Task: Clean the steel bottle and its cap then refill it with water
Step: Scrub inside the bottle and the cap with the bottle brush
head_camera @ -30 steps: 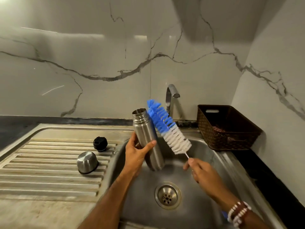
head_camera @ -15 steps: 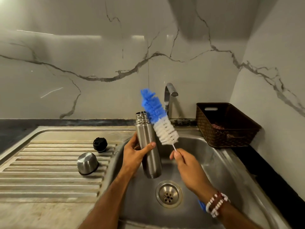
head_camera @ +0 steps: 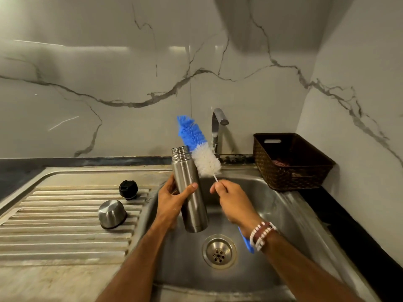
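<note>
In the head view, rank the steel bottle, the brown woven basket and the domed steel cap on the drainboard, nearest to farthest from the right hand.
1. Steel bottle, just left of the right hand.
2. Brown woven basket, back right on the counter.
3. Domed steel cap, far left on the drainboard.

The bottle [head_camera: 194,210] and brush [head_camera: 200,147] stand over the basin [head_camera: 283,214], the tap [head_camera: 218,127] just behind them. The basket [head_camera: 290,171] blocks the right; on the drainboard [head_camera: 54,236], the cap [head_camera: 112,213] and stopper [head_camera: 128,189] sit near the basin, with room to their left.
</note>
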